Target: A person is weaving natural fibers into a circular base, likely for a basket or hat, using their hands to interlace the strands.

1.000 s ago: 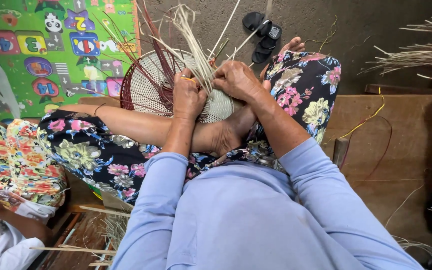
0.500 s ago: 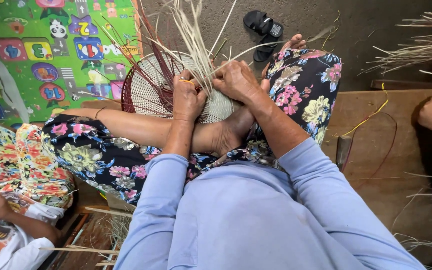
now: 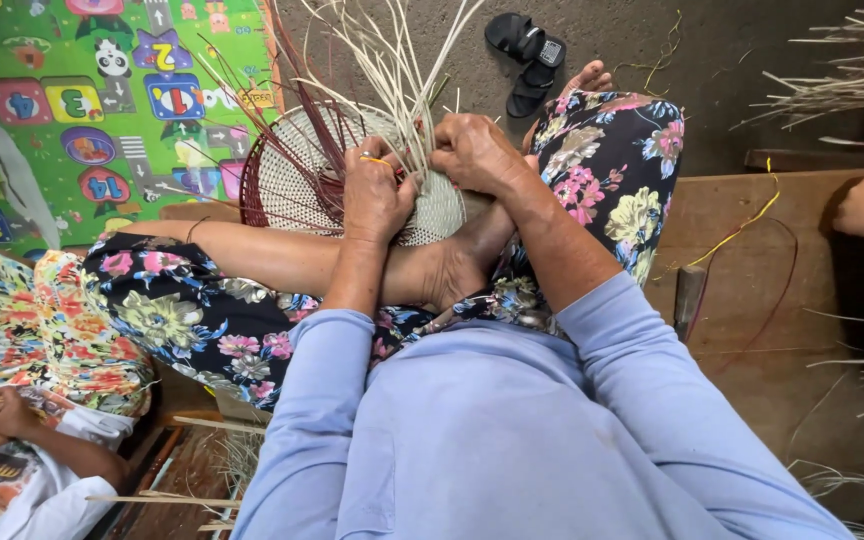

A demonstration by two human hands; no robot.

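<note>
Both hands [image 3: 422,175] on basket [image 3: 292,180] rim, mat [image 3: 62,110] nr

play mat [image 3: 62,120] (green, colourful) | black sandals [image 3: 530,55] on concrete | wooden platform [image 3: 752,260] | loose straw [image 3: 842,85]

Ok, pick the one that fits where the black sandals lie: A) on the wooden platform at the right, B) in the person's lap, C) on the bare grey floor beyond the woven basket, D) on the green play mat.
C: the black sandals rest on the grey floor past the woven basket that both hands work on, off the green play mat.
</note>
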